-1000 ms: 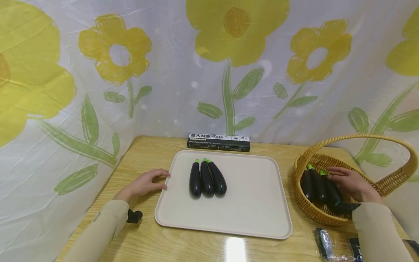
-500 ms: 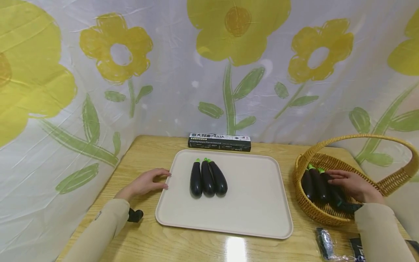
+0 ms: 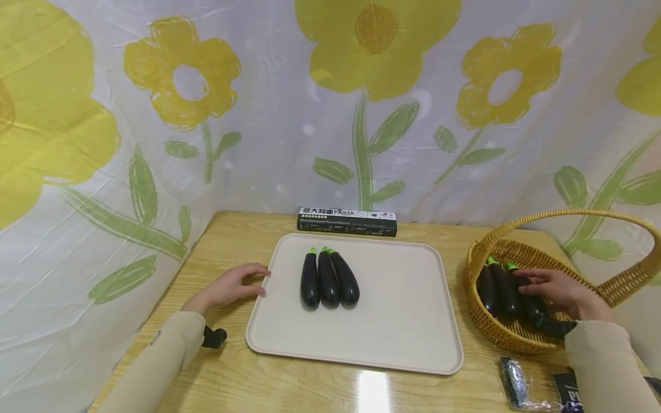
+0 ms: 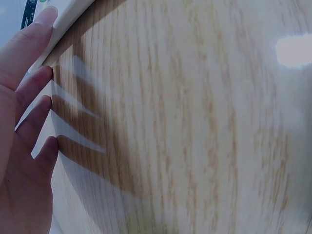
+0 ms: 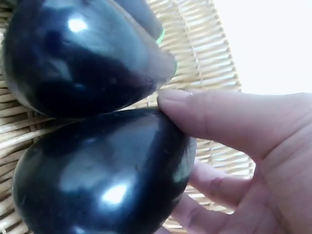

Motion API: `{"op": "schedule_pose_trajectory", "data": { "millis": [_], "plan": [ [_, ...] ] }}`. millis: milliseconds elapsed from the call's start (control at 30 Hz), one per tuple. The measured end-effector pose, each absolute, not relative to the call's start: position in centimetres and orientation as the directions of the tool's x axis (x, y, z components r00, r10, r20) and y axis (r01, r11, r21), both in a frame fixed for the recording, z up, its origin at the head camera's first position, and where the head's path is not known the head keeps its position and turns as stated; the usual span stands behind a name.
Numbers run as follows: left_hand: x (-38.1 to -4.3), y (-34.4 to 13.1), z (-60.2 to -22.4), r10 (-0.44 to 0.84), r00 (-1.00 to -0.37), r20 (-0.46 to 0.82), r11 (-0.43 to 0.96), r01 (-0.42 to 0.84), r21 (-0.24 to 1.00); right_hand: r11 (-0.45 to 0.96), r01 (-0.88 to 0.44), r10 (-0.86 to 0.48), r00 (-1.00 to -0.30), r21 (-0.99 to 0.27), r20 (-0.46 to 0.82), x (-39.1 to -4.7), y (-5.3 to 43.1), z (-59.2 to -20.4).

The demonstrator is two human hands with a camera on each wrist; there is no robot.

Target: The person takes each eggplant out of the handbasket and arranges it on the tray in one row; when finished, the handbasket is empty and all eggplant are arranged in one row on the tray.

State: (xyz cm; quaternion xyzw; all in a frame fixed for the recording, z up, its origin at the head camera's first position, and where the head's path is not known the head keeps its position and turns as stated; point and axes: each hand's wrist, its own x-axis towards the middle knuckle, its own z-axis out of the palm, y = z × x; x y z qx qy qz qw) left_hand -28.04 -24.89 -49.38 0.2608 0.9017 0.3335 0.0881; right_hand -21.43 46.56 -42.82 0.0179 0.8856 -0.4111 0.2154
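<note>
Barely anything has moved in a second; I see only the right hand (image 3: 565,291) shifted slightly. Beside the left hand (image 3: 234,287), relaxed fingers touching its rim, lies the tray (image 3: 408,315) with three eggplants (image 3: 329,284); around the right, the basket (image 3: 488,324) with three more, its grip on the rightmost eggplant (image 5: 97,170). Half done, I'd judge. Some right fingertips are hidden; the sleeve (image 3: 601,367) partly covers a black packet (image 3: 567,391).

Eggplants (image 3: 328,284) are glossy purple-black with bright green tips (image 3: 312,250), tray (image 3: 403,310) plain cream, basket (image 3: 497,331) woven golden tan, tabletop (image 3: 299,381) yellow-brown wood grain, cloth (image 3: 268,103) white with yellow flowers (image 3: 341,57) and green leaves (image 3: 395,127).
</note>
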Motion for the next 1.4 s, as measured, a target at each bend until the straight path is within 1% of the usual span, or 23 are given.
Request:
{"op": "schedule_pose_trajectory", "data": {
  "millis": [133,300,633,767,833,1033,1167,1300,1400],
  "plan": [
    [-28.0,-24.9,-49.4,0.527,-0.850,0.013,0.647,0.411,0.642,0.685,0.176,-0.127,-0.927,-0.707,-0.353,-21.0,46.2,-42.1],
    [-28.0,-24.9,-49.3,0.525,-0.851,0.008,0.648,0.406,0.644,0.723,0.093,-0.114,-0.961,-0.685,-0.251,-20.0,45.4,-40.9],
    [-27.9,-24.9,-49.3,0.526,-0.850,0.010,0.645,0.407,0.646,0.783,0.002,-0.090,-0.989,-0.622,-0.117,-17.1,42.8,-38.6],
    [-28.0,-25.0,-49.4,0.521,-0.853,0.003,0.652,0.401,0.644,0.781,0.021,-0.071,-0.990,-0.624,-0.123,-15.6,41.2,-38.0],
    [-28.0,-25.0,-49.4,0.518,-0.855,0.001,0.655,0.397,0.643,0.758,0.027,-0.073,-0.989,-0.652,-0.126,-14.9,40.4,-37.8],
    [-28.0,-25.0,-49.5,0.518,-0.855,0.007,0.646,0.396,0.653,0.695,-0.012,-0.136,-0.984,-0.719,-0.116,-13.0,38.6,-37.5],
    [-28.1,-24.9,-49.6,0.521,-0.853,0.017,0.636,0.401,0.659,0.681,-0.024,-0.168,-0.978,-0.732,-0.124,-12.2,37.5,-37.4],
    [-28.2,-25.0,-49.8,0.517,-0.856,0.021,0.636,0.400,0.659,0.676,-0.050,-0.202,-0.972,-0.736,-0.119,-11.8,36.1,-37.3],
    [-28.2,-25.0,-49.9,0.514,-0.857,0.024,0.636,0.400,0.660,0.644,-0.067,-0.245,-0.962,-0.762,-0.123,-11.9,35.0,-37.4]
  ]
}}
